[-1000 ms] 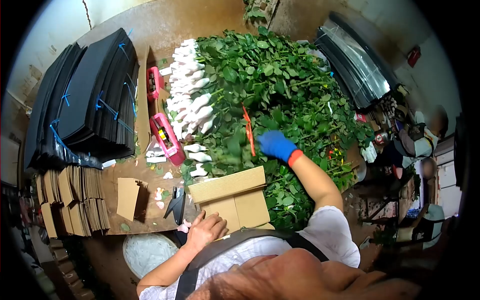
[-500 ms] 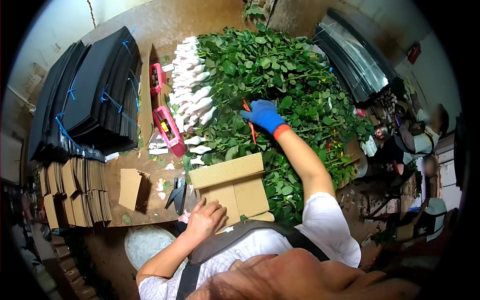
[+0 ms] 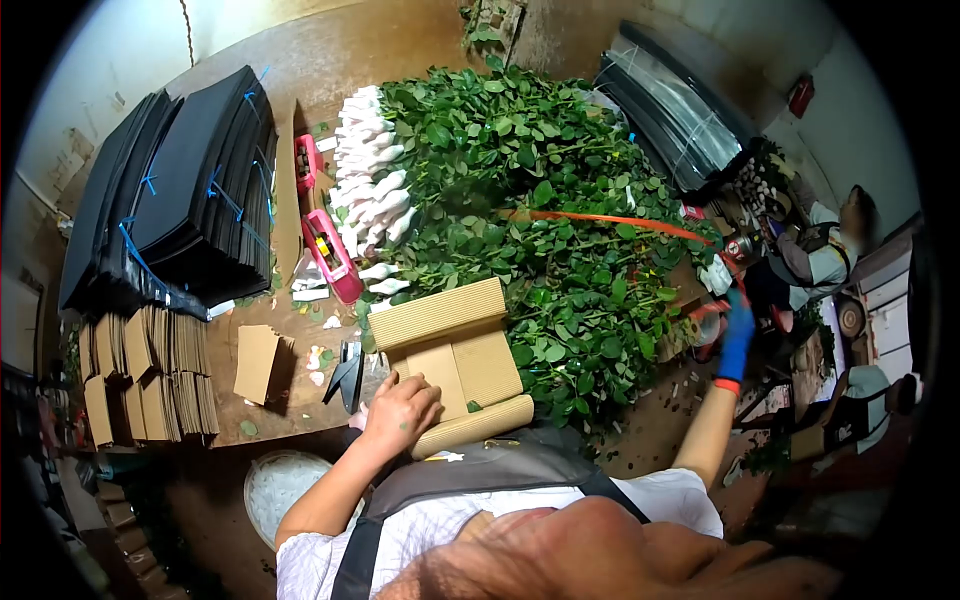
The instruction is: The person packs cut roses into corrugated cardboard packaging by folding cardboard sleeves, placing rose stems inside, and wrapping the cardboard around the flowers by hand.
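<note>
Left hand [image 3: 403,408]: bare, palm down, fingers bent and laid over the left part of the open cardboard; whether the thumb pinched the edge from beneath, I could not tell
Right hand [image 3: 737,335]: in a blue glove with a red cuff, out past the right edge of the foliage, arm extended; too blurred for me to tell whether my fingers were clenched or loose
Orange strip [image 3: 620,218]: one, long, drawn out across the leaves towards my glove; its near end blurred, so my hold on it could not be confirmed
Open cardboard [image 3: 455,365]: one, corrugated, in front of my body, far flap raised, near edge curled, small leaf [image 3: 473,406] on it
Leafy stems [image 3: 540,180]: a broad green heap, beyond and to the right of the cardboard
White heads [image 3: 370,170]: many, in a row along the left side of the heap
Black tool [image 3: 345,378]: one, on the table [image 3: 300,425], just left of the cardboard
Pink dispensers [image 3: 332,258]: two, left of the white heads
Black sheets [image 3: 190,180]: thick stacks, tied with blue string, far left
Folded cartons [image 3: 150,375]: stacked upright, nearer than the black sheets
Co-worker [image 3: 825,245]: one, off to the right
</note>
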`<state>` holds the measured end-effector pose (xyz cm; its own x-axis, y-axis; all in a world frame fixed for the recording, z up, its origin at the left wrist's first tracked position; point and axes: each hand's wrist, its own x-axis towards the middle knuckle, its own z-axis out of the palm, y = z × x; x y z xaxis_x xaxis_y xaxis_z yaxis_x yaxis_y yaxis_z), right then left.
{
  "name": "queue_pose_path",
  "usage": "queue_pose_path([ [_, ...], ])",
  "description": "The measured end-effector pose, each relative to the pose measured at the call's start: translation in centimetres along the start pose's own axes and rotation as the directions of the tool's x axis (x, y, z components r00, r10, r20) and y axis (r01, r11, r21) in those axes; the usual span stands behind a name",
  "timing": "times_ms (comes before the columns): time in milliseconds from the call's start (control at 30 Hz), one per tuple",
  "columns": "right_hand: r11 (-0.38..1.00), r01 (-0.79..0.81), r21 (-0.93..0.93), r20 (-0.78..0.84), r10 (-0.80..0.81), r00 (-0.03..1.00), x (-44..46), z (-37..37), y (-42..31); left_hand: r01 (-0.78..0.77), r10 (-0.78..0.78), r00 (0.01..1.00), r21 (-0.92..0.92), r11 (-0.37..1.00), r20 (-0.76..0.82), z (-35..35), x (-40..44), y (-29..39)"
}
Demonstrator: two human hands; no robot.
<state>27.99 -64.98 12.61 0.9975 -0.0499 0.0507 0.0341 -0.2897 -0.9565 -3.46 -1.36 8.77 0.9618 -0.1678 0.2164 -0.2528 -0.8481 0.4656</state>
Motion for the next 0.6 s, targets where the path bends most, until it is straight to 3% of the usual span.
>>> queue_pose_path([
  [67,0.869,-0.192,-0.457,-0.195,0.112,0.974,-4.4,-4.8,-0.3,0.007,-0.007,1.0,0.02,1.0,0.012,0.0,0.0,0.2],
  [133,0.43,-0.327,-0.842,-0.231,0.262,0.937,-7.5,-6.9,0.4,0.015,-0.016,1.0,0.023,1.0,0.027,-0.1,0.3,0.2],
  [167,0.223,-0.299,-0.928,-0.219,0.322,0.921,-8.3,-6.4,0.5,0.024,-0.025,0.999,0.016,1.0,0.037,-0.2,0.3,0.3],
  [200,0.122,-0.243,-0.962,-0.195,0.317,0.928,-8.5,-4.5,-0.1,0.039,-0.039,0.998,0.007,0.999,0.047,-0.2,0.3,0.3],
  [300,0.188,-0.025,-0.982,-0.022,0.015,1.0,-3.5,4.8,-0.3,0.013,-0.014,1.0,0.026,1.0,0.013,0.2,0.2,0.2],
  [333,0.531,0.056,-0.845,0.05,-0.025,0.998,-2.1,10.6,-3.3,0.009,-0.009,1.0,0.026,1.0,0.015,0.1,0.3,0.2],
  [367,0.632,0.326,-0.703,0.183,-0.282,0.942,-2.6,17.9,-8.9,-0.013,0.013,0.999,0.011,1.0,-0.038,0.5,0.2,0.0],
  [400,0.715,0.449,-0.537,0.277,-0.353,0.894,0.4,22.8,-9.0,-0.034,0.034,0.995,-0.001,0.999,-0.094,0.9,0.1,-0.2],
  [433,0.622,0.579,-0.528,0.335,-0.473,0.815,2.9,27.7,-9.6,-0.024,0.023,0.998,-0.01,1.0,-0.065,0.5,0.2,0.0],
  [500,0.35,0.836,-0.423,0.411,-0.748,0.521,8.2,36.7,-10.9,-0.006,0.006,0.999,-0.013,1.0,-0.052,0.5,0.1,0.0],
  [533,0.302,0.865,-0.402,0.417,-0.78,0.466,10.5,40.8,-12.0,-0.006,0.006,0.999,-0.019,1.0,-0.052,0.5,0.2,0.0],
  [600,0.061,0.793,-0.606,0.495,-0.751,0.436,15.8,47.2,-11.2,0.001,-0.002,0.997,-0.011,1.0,-0.077,0.5,0.3,0.2],
])
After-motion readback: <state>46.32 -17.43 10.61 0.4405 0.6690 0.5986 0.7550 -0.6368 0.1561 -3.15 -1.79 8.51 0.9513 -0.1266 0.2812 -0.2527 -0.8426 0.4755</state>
